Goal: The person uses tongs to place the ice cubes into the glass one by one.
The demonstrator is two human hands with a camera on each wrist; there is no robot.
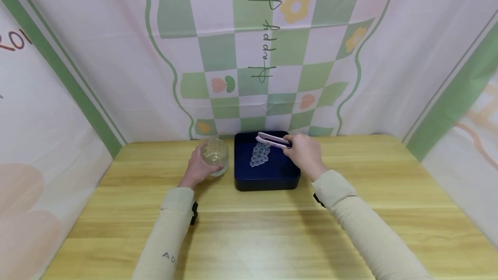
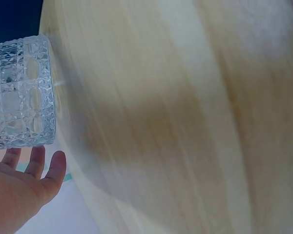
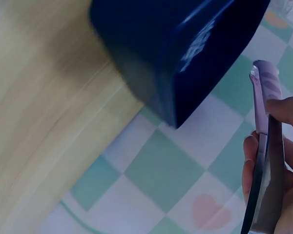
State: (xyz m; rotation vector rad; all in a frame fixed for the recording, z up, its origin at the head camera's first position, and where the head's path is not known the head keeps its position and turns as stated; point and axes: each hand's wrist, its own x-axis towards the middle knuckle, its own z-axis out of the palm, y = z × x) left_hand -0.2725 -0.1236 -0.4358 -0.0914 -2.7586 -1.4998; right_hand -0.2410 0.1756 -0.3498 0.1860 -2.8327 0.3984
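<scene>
My left hand [image 1: 197,168] grips a clear glass tumbler [image 1: 215,159] that stands upright on the table, left of a dark blue tray. The left wrist view shows the tumbler's [image 2: 19,92] faceted side, with several fingertips beside it. Between the thumb and fingers of my right hand [image 1: 307,155] is a pair of tongs [image 1: 273,140] with pale pink tips, held over the tray [image 1: 268,183]. Small clear cubes, like ice cubes, lie clustered [image 1: 260,155] inside the tray. A clear bit [image 3: 255,72] shows between the tong tips in the right wrist view; its shape is hard to make out.
Tray and tumbler are close together at the back of the wooden table [image 1: 249,237]. Right behind the table's far edge hangs a checked green and white cloth [image 1: 253,51]. More cloth [image 1: 432,55] encloses the sides.
</scene>
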